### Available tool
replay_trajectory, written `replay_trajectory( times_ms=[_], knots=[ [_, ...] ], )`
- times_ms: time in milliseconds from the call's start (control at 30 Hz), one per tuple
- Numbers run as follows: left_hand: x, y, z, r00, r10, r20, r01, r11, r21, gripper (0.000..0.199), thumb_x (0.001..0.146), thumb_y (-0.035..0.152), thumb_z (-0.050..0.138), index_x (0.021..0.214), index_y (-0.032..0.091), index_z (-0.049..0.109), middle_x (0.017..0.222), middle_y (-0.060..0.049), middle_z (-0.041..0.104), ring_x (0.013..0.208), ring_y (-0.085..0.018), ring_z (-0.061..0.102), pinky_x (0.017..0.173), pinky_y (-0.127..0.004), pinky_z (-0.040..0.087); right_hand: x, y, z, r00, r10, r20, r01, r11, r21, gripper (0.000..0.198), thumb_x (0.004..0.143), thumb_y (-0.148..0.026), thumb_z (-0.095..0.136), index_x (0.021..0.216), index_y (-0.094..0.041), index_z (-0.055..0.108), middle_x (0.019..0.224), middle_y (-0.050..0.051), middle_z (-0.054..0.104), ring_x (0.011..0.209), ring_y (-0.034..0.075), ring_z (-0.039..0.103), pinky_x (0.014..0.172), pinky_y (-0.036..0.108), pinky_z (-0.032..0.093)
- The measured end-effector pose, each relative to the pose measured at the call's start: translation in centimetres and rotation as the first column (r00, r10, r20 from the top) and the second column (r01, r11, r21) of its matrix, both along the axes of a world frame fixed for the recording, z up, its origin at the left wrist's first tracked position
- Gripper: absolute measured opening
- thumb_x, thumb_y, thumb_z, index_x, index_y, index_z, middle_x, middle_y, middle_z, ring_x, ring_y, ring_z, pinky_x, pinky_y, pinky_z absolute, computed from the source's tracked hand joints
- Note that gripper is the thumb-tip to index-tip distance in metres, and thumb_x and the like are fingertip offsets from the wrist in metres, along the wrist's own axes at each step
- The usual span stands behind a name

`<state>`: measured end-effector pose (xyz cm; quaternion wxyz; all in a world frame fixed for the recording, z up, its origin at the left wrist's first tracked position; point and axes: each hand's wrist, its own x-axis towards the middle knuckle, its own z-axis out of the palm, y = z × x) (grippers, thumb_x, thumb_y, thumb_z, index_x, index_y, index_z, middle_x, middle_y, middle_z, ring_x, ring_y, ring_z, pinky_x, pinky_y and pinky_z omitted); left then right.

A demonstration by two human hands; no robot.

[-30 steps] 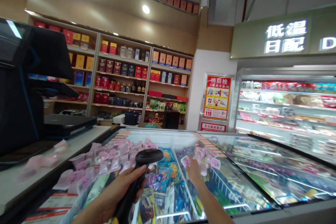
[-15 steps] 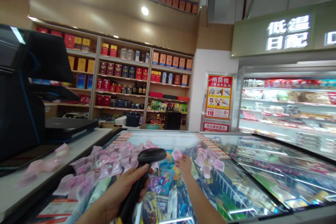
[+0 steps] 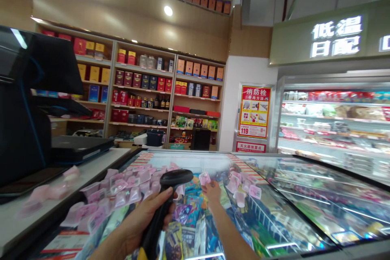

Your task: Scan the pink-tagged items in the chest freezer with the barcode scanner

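My left hand [image 3: 138, 221] is wrapped round the handle of a black barcode scanner [image 3: 176, 176], its head raised and facing the right. Ahead of it, my right hand [image 3: 213, 195] pinches a small pink plastic cup [image 3: 204, 178] that carries a printed label. Many similar pink cups [image 3: 134, 183] lie heaped on the freezer's glass top to the left of the scanner. A smaller group of pink cups [image 3: 239, 185] rests to the right of my right hand. Beneath the glass, colourful frozen food bags [image 3: 189, 211] show.
On the left, a checkout terminal [image 3: 27, 101] stands on a white counter [image 3: 18, 227] with several pink pieces [image 3: 48, 193]. More chest freezers [image 3: 304, 178] extend right. Behind are shelves of boxed goods [image 3: 140, 81], a red poster [image 3: 254, 111] and an open chiller [image 3: 335, 122].
The cup in my right hand has tilted slightly, so its label faces me a little more. My left hand keeps the scanner in nearly the same place.
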<state>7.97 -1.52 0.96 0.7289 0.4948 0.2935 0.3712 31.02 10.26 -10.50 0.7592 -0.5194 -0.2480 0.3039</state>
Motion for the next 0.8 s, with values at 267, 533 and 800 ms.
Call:
replay_trajectory(
  times_ms=[267, 533, 800],
  knots=[
    [0.2, 0.3, 0.0, 0.997, -0.073, 0.026, 0.074, 0.997, -0.020, 0.028, 0.068, 0.042, 0.054, 0.073, 0.014, 0.053, 0.052, 0.004, 0.050, 0.040, -0.005, 0.043, 0.040, -0.017, 0.032, -0.2, 0.5, -0.5, 1.000, 0.015, -0.014, -0.015, 0.999, 0.036, 0.023, 0.054, -0.027, 0.051, 0.072, -0.020, 0.040, 0.052, -0.002, 0.056, 0.056, 0.018, 0.060, 0.048, 0.025, 0.043],
    [0.5, 0.5, 0.1, 0.995, -0.089, 0.033, 0.090, 0.996, -0.016, 0.028, 0.068, 0.041, 0.054, 0.073, 0.014, 0.053, 0.052, 0.003, 0.051, 0.039, -0.005, 0.044, 0.039, -0.016, 0.032, -0.2, 0.6, -0.7, 0.999, 0.028, 0.021, -0.029, 0.999, 0.040, 0.023, 0.052, -0.028, 0.052, 0.070, -0.019, 0.042, 0.052, -0.001, 0.056, 0.058, 0.019, 0.060, 0.048, 0.025, 0.043],
    [0.5, 1.2, -0.2, 1.000, -0.017, 0.010, 0.017, 0.999, 0.027, 0.028, 0.065, 0.042, 0.056, 0.072, 0.015, 0.051, 0.051, 0.004, 0.050, 0.039, -0.005, 0.043, 0.038, -0.017, 0.033, -0.2, 0.8, -0.7, 1.000, 0.021, 0.022, -0.021, 1.000, -0.003, 0.020, 0.054, -0.027, 0.052, 0.070, -0.018, 0.042, 0.055, -0.001, 0.057, 0.058, 0.018, 0.060, 0.048, 0.024, 0.044]
  ],
)
